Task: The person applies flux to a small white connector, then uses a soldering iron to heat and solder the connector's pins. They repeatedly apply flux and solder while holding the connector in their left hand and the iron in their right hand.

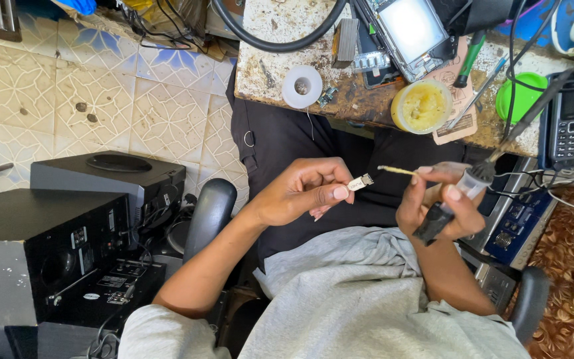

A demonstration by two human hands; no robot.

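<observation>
While the left hand (300, 193) pinches a small white-and-metal connector piece (361, 181) between thumb and fingertip, closed tight on it with the metal end poking out to the right, the right hand (436, 206) is wrapped shut around the dark handle of a soldering iron (483, 171) and also has a thin yellowish stick (396, 171) nipped at its fingertips, pointing straight at the connector. Stick tip and connector sit just apart, not touching as far as I can see. Both hands hang over the lap, just below the edge of the workbench (267, 73), probably so the tiny part stays close to the eyes and steady. Iron's cable runs up and right toward the bench. Within easy reach up there: a yellow tub of paste (422, 106), a white solder spool (302, 86), an opened phone (410, 30) and a black keypad phone (571, 119). Black speaker boxes (68, 219) sit on the floor to the left, well out of the way
</observation>
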